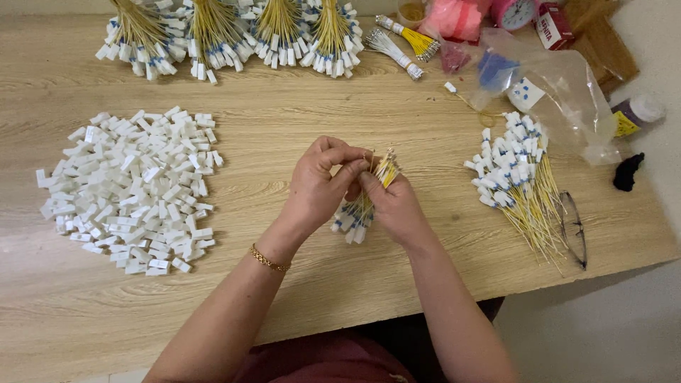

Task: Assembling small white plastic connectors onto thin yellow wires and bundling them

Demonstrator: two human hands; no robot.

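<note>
Both hands meet over the middle of the wooden table (pixel 298 113), working close together on a small bundle of yellow cables (pixel 362 206). The right hand (pixel 397 209) grips the bundle in a closed fist, white and blue plugs hanging down toward six o'clock and the bare yellow tips fanned upward toward twelve, probably so the free ends stay within easy reach. The left hand (pixel 319 188), with a thin gold bracelet (pixel 268 259) on its wrist, curls over from nine o'clock; its thumb and forefinger are pressed together, pinching something at the top of the bundle, too small to make out.

At nine o'clock from the hands lies a wide heap of loose white caps (pixel 131 188), spread flat, which would let single pieces be picked off easily. At three o'clock a looser pile of finished-looking cables (pixel 514 184) rests with white ends up and yellow tails trailing toward five o'clock, just beside a pair of spectacles (pixel 573 227) near the table's edge. Along the far edge at twelve o'clock sit several tied bunches of yellow cables (pixel 234 32). Toward one and two o'clock there is a crumpled clear plastic bag (pixel 560 92), a small black object (pixel 628 172) and some pink items, well apart from the hands
</note>
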